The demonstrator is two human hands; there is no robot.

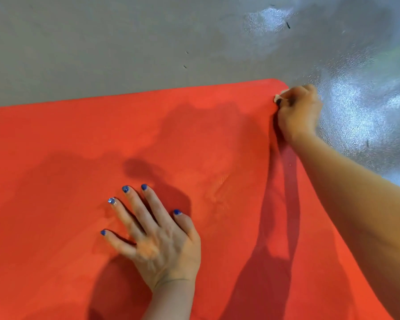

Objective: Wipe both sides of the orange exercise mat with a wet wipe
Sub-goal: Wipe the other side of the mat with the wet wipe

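I am seeing the orange mat (pixel 67 158) lying flat on the grey floor (pixel 102 54), its long axis running left to right, far corner pointing upper right. My left hand (pixel 157 245) is pressing it with fingers spread straight, while my right hand (pixel 297 112) is clenching a white wet wipe (pixel 278 97) at that corner.

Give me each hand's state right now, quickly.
Left hand: open, flat on the orange mat.
Right hand: closed on the wet wipe.

The wet wipe (pixel 279 96) is nearly all hidden inside the right hand (pixel 297 112) — the orange mat (pixel 79 139) runs off 3 edges.
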